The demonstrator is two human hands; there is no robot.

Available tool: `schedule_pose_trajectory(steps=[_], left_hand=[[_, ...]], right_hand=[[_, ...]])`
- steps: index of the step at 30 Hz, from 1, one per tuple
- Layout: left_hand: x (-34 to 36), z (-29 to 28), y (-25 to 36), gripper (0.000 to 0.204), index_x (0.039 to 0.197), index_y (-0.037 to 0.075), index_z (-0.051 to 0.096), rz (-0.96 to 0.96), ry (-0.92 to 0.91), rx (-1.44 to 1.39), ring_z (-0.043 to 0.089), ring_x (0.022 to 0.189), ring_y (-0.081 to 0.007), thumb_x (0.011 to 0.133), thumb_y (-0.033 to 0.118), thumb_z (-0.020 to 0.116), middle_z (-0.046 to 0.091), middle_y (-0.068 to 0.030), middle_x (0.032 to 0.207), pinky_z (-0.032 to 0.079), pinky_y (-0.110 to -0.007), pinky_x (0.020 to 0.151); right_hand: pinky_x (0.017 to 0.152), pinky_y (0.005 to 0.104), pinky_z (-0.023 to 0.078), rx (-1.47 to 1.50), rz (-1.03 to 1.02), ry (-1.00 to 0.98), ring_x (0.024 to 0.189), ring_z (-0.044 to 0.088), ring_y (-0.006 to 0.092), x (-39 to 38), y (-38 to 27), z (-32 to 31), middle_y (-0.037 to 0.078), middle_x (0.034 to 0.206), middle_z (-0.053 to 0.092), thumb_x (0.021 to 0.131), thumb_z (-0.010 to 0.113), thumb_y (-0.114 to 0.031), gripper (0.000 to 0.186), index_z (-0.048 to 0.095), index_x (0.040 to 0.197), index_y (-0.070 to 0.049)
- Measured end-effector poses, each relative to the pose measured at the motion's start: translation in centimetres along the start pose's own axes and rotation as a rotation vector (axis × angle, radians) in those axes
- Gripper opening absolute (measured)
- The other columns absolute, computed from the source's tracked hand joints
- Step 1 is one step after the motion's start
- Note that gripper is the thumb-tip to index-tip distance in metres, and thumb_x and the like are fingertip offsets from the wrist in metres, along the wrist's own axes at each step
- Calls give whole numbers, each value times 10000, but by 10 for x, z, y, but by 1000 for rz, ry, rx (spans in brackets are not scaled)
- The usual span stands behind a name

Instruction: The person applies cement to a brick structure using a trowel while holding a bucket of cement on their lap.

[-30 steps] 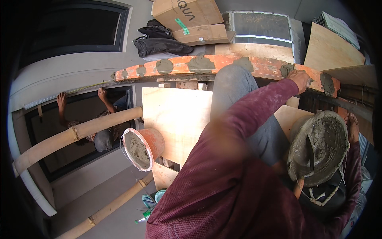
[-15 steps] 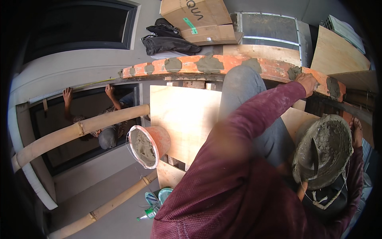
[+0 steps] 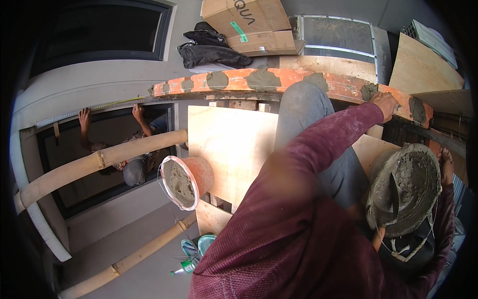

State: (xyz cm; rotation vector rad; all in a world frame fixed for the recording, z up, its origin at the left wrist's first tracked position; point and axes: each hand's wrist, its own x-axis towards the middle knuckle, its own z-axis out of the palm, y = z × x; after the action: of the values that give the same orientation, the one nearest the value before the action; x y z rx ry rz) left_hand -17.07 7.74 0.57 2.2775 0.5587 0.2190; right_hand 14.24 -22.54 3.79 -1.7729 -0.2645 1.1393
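My left hand [image 3: 384, 106], at the end of a maroon sleeve, is closed at the curved orange beam [image 3: 281, 78], which carries grey mortar patches and a thin string line; whatever its fingers hold is hidden. My right hand [image 3: 445, 167] is at the far right, fingers curled by an orange piece behind a mortar bucket [image 3: 403, 174]; its grip is unclear. A trowel [image 3: 393, 199] lies in that bucket. My grey-trousered knee [image 3: 303, 99] rises beside the plywood board [image 3: 234, 129]. An orange bucket of mortar [image 3: 199, 177] hangs tilted in view left of that board.
A co-worker [image 3: 134, 172] at left raises both hands to a long perforated strip [image 3: 59, 119] with a yellow tape along it. Bamboo poles [image 3: 74, 172] cross the left. Cardboard boxes [image 3: 261, 40], dark cloth [image 3: 209, 52] and plywood sheets [image 3: 423, 70] stand behind the beam; a bottle [image 3: 181, 269] is below.
The whole scene has shifted slightly rightward in view since one second ago. My left hand stays at the beam and my right at the far side; little else has visibly moved.
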Motion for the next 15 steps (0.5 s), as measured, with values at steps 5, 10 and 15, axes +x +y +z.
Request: schedule_pose_trajectory(steps=[5, 10, 15], left_hand=[[-1, -5, 4, 182, 846, 61, 681, 6, -4, -11, 625, 946, -369, 689, 90, 593, 664, -203, 924, 473, -461, 862], [-1, -4, 2, 167, 824, 58, 680, 43, 29, 16, 635, 912, -379, 683, 97, 600, 667, -206, 900, 489, -466, 835], [-1, -2, 1, 177, 838, 59, 681, 25, 29, -6, 631, 935, -369, 681, 92, 606, 668, -199, 918, 484, -457, 849]], right_hand=[[568, 178, 424, -6, -8, -3, 620, 513, 14, -4, -5, 5, -71, 740, 560, 966, 545, -360, 246, 602, 992, -122], [578, 183, 435, 15, -31, -15, 621, 515, 18, 1, 1, -1, -61, 738, 562, 974, 536, -331, 230, 600, 984, -110], [578, 181, 435, 71, -18, -22, 620, 517, 20, 2, 3, 0, -59, 734, 562, 973, 540, -322, 220, 601, 979, -110]])
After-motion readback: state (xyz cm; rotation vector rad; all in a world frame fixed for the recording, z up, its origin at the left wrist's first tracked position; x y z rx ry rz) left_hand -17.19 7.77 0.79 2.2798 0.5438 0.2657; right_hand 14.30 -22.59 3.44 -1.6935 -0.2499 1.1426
